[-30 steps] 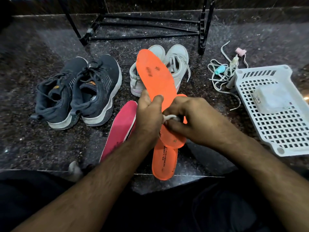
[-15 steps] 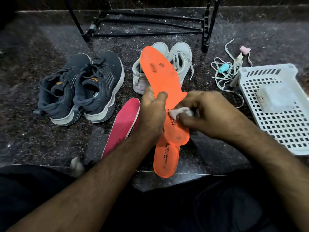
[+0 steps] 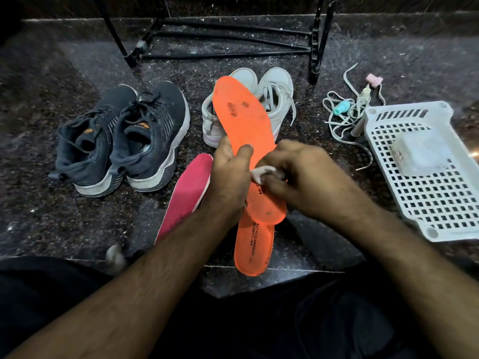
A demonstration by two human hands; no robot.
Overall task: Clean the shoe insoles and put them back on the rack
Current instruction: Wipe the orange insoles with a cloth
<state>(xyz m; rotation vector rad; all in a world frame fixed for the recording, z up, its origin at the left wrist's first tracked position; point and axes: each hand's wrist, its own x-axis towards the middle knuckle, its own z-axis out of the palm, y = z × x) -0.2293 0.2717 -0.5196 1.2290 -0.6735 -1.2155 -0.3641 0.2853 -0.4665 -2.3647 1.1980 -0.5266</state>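
My left hand (image 3: 229,177) grips an orange insole (image 3: 242,117) by its middle and holds it up, toe end away from me, with dark smudges near the toe. My right hand (image 3: 305,177) pinches a small white wipe (image 3: 260,173) against the insole's middle. A second orange insole (image 3: 255,247) lies on the floor under the held one, printed side up. Left of it lies a pink insole (image 3: 188,193). The black metal shoe rack (image 3: 315,47) stands at the far edge.
A pair of dark grey sneakers (image 3: 121,141) sits at the left and a pair of white sneakers (image 3: 272,99) behind the held insole. At the right are loose white laces (image 3: 342,117) and a white plastic basket (image 3: 427,203) holding a clear box (image 3: 421,156).
My right hand with the wipe has slid up the held insole from near its heel to its middle. The left hand keeps its grip.
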